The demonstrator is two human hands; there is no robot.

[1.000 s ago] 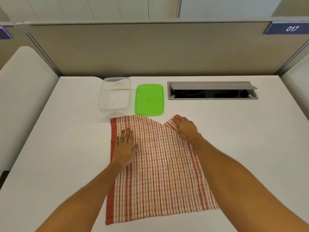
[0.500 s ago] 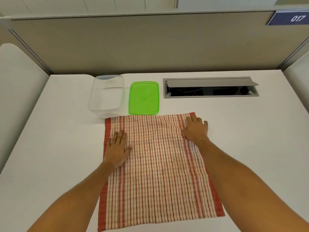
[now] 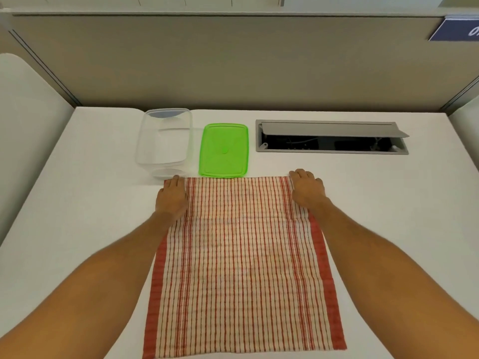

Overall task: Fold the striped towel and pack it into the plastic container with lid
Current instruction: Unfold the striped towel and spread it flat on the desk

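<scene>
Head view: the bench [image 3: 375, 216] carries the striped towel [image 3: 241, 268] spread flat, near the empty container [image 3: 164, 141] and green lid [image 3: 224, 150]. Left hand [image 3: 172, 196] and right hand [image 3: 307, 189] rest on its far corners, fingers apparently curling over the edge; pinching both evenly should keep the fold square.

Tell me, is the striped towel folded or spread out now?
Spread out: the striped towel lies flat in one layer on the table, a hand at each far corner.

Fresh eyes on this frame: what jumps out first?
The red-striped towel spread flat mid-table, with the left hand and right hand resting on its far corners. Just beyond it, the bright green lid lies beside the empty clear container.
</scene>
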